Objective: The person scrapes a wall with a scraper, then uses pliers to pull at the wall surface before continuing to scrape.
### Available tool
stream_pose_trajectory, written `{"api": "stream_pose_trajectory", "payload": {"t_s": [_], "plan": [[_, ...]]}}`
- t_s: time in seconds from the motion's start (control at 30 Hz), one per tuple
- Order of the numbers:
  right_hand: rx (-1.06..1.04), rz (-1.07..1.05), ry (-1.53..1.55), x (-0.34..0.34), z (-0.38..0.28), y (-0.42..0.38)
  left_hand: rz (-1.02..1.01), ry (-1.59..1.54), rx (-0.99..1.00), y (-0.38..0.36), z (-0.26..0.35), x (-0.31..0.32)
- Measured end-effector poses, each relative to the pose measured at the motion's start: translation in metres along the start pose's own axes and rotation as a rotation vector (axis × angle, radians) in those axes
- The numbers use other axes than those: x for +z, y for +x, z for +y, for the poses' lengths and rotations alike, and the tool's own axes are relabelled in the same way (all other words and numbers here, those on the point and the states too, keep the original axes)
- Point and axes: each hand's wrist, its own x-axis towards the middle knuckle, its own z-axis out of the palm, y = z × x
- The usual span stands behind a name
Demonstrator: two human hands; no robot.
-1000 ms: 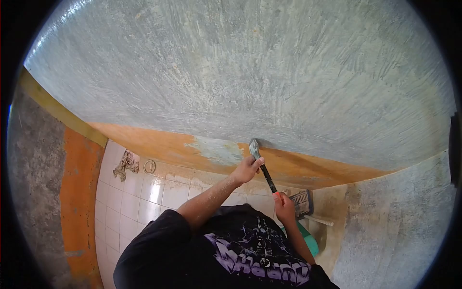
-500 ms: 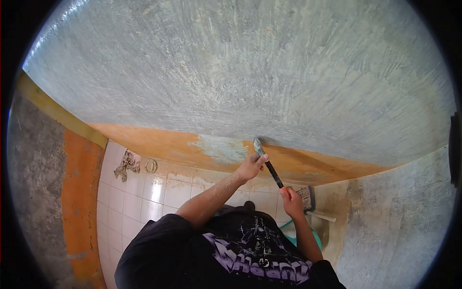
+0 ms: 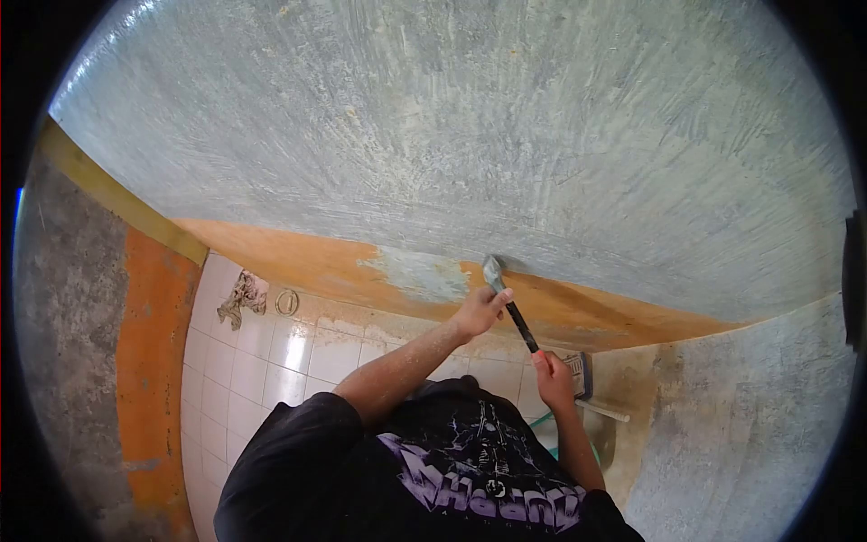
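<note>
Both my hands hold a long-handled scraper (image 3: 521,325) with a black handle and a grey, dusty head. My left hand (image 3: 482,312) is closed around the shaft just below the head. Lower down, the fingers of my right hand (image 3: 554,378) wrap the handle's end. The head is right at the wall, along the line where the bare grey surface (image 3: 433,163) meets the orange paint band (image 3: 578,303). Left of the head, a patch in the orange (image 3: 423,274) shows pale grey. Dust coats my left forearm.
White floor tiles (image 3: 293,348) lie below, with pale debris along the wall's foot. A crumpled rag (image 3: 242,300) and a ring-shaped roll (image 3: 286,303) sit at the left. Behind my right hand are a dark-rimmed tray (image 3: 582,376), a pale stick (image 3: 607,410) and something green. A side wall (image 3: 750,415) stands at right.
The scraper's head has shifted slightly right along the wall and turned, showing more of its broad face. Both hands moved slightly right with it, keeping their grip.
</note>
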Motion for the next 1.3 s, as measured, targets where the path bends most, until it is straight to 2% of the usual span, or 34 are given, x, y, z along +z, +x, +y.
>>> {"api": "stream_pose_trajectory", "payload": {"t_s": [0.03,0.13,0.23,0.37,0.5,0.63,0.77,0.87,0.97,1.07,1.17,1.3], "plan": [[0.014,0.009,0.011,-0.002,-0.004,0.0,0.005,0.017,0.005,0.002,-0.002,0.001],[-0.125,0.013,-0.094,0.007,0.001,0.008,-0.016,-0.083,0.08,-0.003,-0.005,-0.012],[-0.058,0.049,-0.05,0.02,-0.005,-0.003,-0.018,-0.034,0.044,0.002,-0.014,-0.015],[-0.028,-0.013,0.015,0.005,-0.01,0.007,0.027,-0.099,0.037,-0.002,-0.008,-0.009],[-0.176,-0.017,-0.036,0.032,-0.019,0.021,0.105,-0.16,0.004,-0.013,-0.014,-0.035],[-0.105,-0.033,-0.033,0.035,-0.027,0.014,0.111,-0.084,-0.06,-0.008,-0.02,-0.044],[-0.083,0.029,-0.052,0.014,-0.003,0.002,0.018,-0.097,0.079,0.0,-0.015,-0.006],[-0.054,0.016,-0.057,0.009,-0.006,0.001,-0.029,-0.148,0.074,0.004,-0.02,-0.007],[-0.08,0.009,-0.094,0.013,-0.01,0.0,-0.016,-0.158,0.059,0.001,-0.019,-0.011],[-0.022,0.004,0.006,0.013,-0.002,0.001,0.006,-0.102,0.063,0.003,-0.018,-0.006],[-0.111,0.023,-0.035,0.017,0.0,0.005,0.027,-0.044,0.089,-0.005,-0.01,-0.013],[-0.063,0.0,-0.033,0.02,-0.011,0.007,0.049,-0.095,0.038,-0.013,-0.003,-0.021]]}}
